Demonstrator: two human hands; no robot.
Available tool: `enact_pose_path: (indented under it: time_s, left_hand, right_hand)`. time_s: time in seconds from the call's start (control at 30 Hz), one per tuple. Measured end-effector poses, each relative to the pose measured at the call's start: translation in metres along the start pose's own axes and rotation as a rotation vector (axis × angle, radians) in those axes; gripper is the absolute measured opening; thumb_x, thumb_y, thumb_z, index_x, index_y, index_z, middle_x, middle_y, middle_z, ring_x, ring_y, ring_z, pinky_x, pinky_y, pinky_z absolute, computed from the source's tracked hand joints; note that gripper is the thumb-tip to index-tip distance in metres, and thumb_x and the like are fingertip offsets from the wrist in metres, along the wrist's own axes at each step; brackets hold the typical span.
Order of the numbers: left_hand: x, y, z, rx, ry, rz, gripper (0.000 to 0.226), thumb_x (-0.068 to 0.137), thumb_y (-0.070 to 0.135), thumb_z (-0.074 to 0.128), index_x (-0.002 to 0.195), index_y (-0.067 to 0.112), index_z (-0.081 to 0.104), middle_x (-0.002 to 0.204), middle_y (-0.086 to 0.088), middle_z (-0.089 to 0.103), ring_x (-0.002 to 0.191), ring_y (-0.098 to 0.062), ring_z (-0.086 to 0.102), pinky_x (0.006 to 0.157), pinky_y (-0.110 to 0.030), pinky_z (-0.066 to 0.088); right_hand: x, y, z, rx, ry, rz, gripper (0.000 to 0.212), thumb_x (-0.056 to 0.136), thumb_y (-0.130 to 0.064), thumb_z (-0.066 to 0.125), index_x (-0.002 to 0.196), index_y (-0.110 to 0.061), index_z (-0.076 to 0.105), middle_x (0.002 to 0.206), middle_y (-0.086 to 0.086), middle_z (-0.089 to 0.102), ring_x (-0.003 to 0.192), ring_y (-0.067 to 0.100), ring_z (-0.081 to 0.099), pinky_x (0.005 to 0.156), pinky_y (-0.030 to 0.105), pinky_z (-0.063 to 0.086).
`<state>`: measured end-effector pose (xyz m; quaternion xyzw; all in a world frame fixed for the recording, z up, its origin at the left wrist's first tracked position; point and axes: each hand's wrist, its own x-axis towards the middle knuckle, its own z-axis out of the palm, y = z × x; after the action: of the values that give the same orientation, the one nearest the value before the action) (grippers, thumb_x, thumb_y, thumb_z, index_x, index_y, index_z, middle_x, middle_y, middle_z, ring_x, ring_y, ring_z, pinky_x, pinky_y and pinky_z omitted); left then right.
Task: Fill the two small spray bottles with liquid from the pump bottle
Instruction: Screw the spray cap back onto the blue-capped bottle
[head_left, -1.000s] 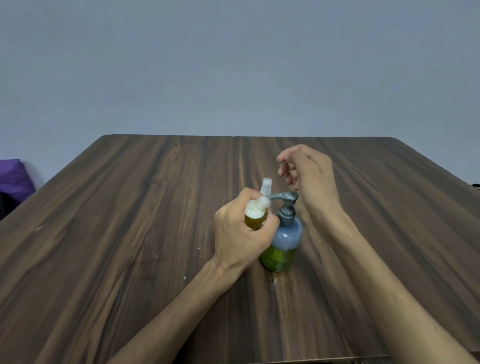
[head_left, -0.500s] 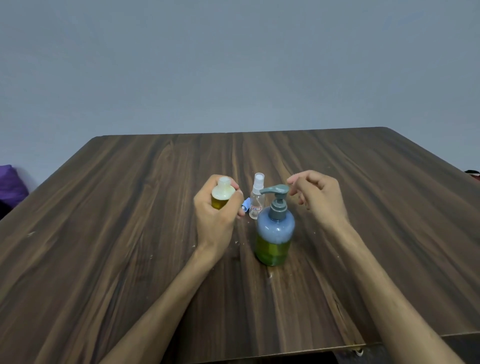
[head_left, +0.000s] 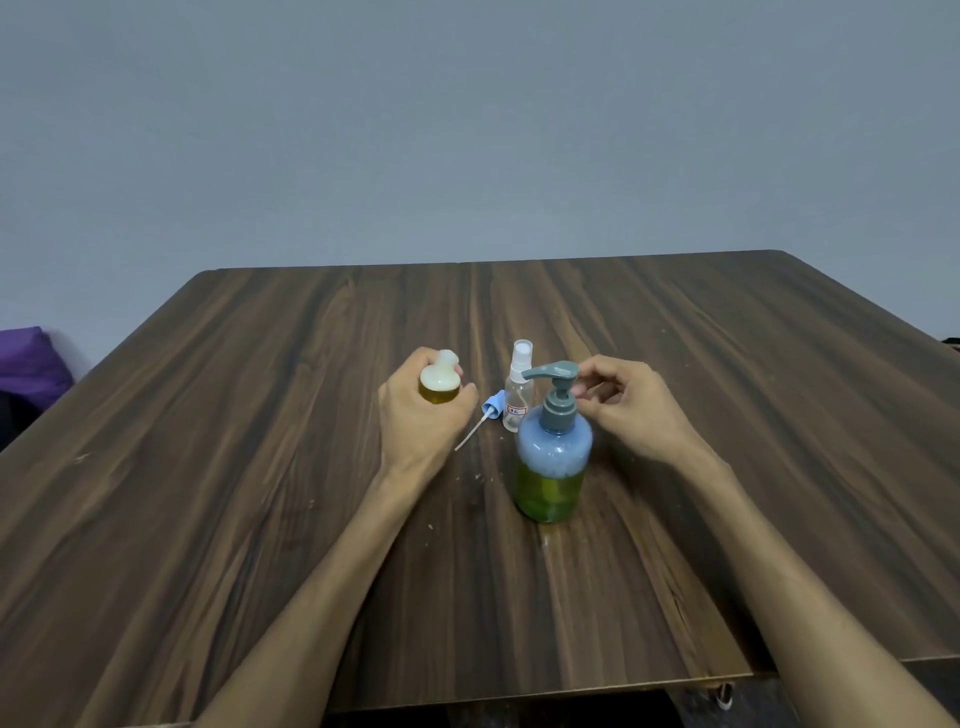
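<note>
The counter (head_left: 260, 467) is spreading wide and bare on every side of both hands, its near edge lying under the forearms, so room is plentiful. The pump bottle (head_left: 553, 467) is standing just inside the right hand (head_left: 631, 410), whose fingers are curling loosely behind the pump head, gripping nothing. The left hand (head_left: 423, 415) is wrapping round the filled spray bottle (head_left: 440, 382), foam topping its open neck. Keeping it upright seems wise. The empty spray bottle (head_left: 518, 389) and a loose sprayer cap (head_left: 491, 408) are sitting between the hands.
</note>
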<state>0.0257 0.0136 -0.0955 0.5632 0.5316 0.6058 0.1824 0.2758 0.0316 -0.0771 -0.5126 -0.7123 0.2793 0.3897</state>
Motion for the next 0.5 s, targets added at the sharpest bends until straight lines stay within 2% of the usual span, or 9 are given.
enact_pose_path:
  time_s: [0.07,0.13,0.2,0.27,0.33,0.4,0.5]
  left_hand:
    - [0.001,-0.006,0.0,0.099,-0.043,-0.004,0.021,0.076,0.01,0.085,0.082,0.013,0.066,0.075,0.005,0.069,0.069,-0.013,0.062,0.065,-0.027,0.048]
    - [0.001,-0.01,-0.001,0.163,-0.085,-0.014,0.027,0.072,0.009,0.09,0.081,0.012,0.065,0.075,0.005,0.069,0.068,-0.014,0.061,0.064,-0.025,0.047]
    - [0.001,-0.014,-0.002,0.2,-0.132,-0.01,0.031,0.07,0.012,0.094,0.081,0.012,0.065,0.075,0.007,0.069,0.067,-0.009,0.059,0.061,-0.016,0.043]
    - [0.001,-0.017,-0.002,0.229,-0.175,-0.017,0.033,0.068,0.014,0.096,0.084,0.014,0.067,0.076,0.009,0.07,0.069,-0.005,0.061,0.061,-0.013,0.042]
    - [0.0,-0.019,-0.002,0.257,-0.216,-0.039,0.037,0.066,0.017,0.099,0.087,0.018,0.068,0.08,0.01,0.073,0.069,-0.004,0.064,0.064,-0.019,0.046]
    - [0.0,-0.02,-0.001,0.281,-0.253,-0.056,0.04,0.066,0.018,0.099,0.089,0.02,0.066,0.083,0.01,0.075,0.073,-0.009,0.068,0.069,-0.028,0.051]
    - [0.001,-0.02,-0.002,0.307,-0.302,-0.057,0.039,0.071,0.013,0.094,0.094,0.021,0.064,0.086,0.015,0.078,0.075,-0.007,0.07,0.073,-0.03,0.055]
  right_hand:
    - [0.004,0.004,0.005,0.067,-0.06,0.003,0.034,0.07,-0.032,0.075,0.104,-0.026,0.076,0.09,-0.011,0.071,0.071,0.009,0.059,0.074,0.025,0.05]
    - [0.008,0.008,0.011,0.096,-0.082,-0.013,0.044,0.068,-0.038,0.077,0.109,-0.024,0.075,0.096,-0.011,0.073,0.08,0.013,0.063,0.08,0.029,0.054]
    - [0.011,0.013,0.017,0.125,-0.082,-0.023,0.04,0.073,-0.029,0.083,0.112,-0.024,0.075,0.102,-0.007,0.075,0.092,0.023,0.07,0.088,0.042,0.058]
    - [0.012,0.018,0.02,0.141,-0.073,-0.022,0.039,0.076,-0.019,0.084,0.113,-0.025,0.075,0.105,-0.003,0.076,0.101,0.027,0.072,0.093,0.049,0.059]
    - [0.012,0.02,0.023,0.152,-0.056,-0.012,0.039,0.076,-0.02,0.084,0.113,-0.026,0.074,0.105,-0.001,0.076,0.101,0.029,0.072,0.093,0.05,0.059]
    - [0.012,0.021,0.023,0.162,-0.05,-0.008,0.039,0.076,-0.024,0.084,0.113,-0.027,0.074,0.106,-0.001,0.076,0.101,0.029,0.072,0.093,0.05,0.06]
    - [0.011,0.019,0.026,0.172,-0.047,-0.014,0.037,0.076,-0.024,0.084,0.111,-0.028,0.074,0.104,-0.003,0.077,0.099,0.032,0.072,0.092,0.053,0.06]
